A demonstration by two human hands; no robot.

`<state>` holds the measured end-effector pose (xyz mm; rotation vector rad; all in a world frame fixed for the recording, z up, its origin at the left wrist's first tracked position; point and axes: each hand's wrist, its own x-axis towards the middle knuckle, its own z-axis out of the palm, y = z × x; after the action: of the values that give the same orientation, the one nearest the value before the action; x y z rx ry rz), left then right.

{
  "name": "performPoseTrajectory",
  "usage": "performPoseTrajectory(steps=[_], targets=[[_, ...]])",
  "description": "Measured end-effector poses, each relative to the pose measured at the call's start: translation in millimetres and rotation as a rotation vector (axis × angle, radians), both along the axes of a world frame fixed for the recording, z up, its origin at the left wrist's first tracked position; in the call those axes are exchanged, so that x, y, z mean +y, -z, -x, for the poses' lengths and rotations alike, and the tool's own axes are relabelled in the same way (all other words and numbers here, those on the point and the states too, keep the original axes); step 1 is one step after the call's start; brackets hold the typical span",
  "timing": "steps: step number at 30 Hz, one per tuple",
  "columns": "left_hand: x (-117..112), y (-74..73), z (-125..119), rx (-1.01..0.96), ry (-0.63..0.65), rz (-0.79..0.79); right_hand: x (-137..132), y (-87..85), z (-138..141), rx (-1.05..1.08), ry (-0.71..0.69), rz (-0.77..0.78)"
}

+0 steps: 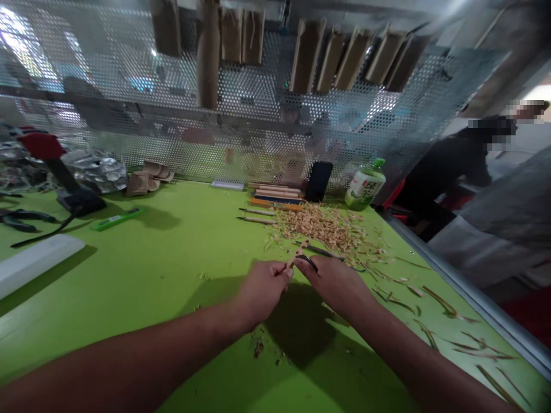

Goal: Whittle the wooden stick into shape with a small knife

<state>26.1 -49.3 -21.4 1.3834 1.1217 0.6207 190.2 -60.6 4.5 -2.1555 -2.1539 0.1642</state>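
Over the green tabletop (172, 275), my two hands meet near the middle. My left hand (264, 287) is closed round a thin, light carved stick of wood or bamboo (300, 250), whose notched end points away from me. My right hand (340, 284) is closed on a dark-bladed knife (306, 262); its blade lies by the stick, and the handle is hidden in my fist. My right thumb is close to the stick. Just beyond my right hand lies a dark slim tool (321, 250), among a heap of pale shavings (329, 226).
Farther back are slim carving tools (258, 219), stacked strips (275, 195), a phone (318, 180) and a green-capped bottle (365, 186). At left lie pliers (26, 218), a green cutter (118, 218), a white block (38, 261) and a red-topped stand (60, 169). A person (456, 155) is at right.
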Motion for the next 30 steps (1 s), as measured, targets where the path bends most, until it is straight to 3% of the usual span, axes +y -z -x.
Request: performPoseTrajectory(steps=[8, 13, 23, 30], targets=[[-1.4, -12.0, -0.2, 0.094, 0.041, -0.171, -7.4, -4.2, -0.8, 0.030, 0.007, -0.034], [-0.2, -12.1, 1.6, 0.142, 0.073, -0.292, -11.4, -5.2, -1.8, 0.049, 0.009, -0.041], [-0.6, -7.8, 3.2, 0.125, 0.103, -0.322, -11.3, -5.9, -5.9, 0.187, -0.015, -0.007], [-0.2, -9.5, 4.0, 0.142, 0.105, -0.344, -4.0, 4.3, -10.7, 0.348, -0.079, -0.009]])
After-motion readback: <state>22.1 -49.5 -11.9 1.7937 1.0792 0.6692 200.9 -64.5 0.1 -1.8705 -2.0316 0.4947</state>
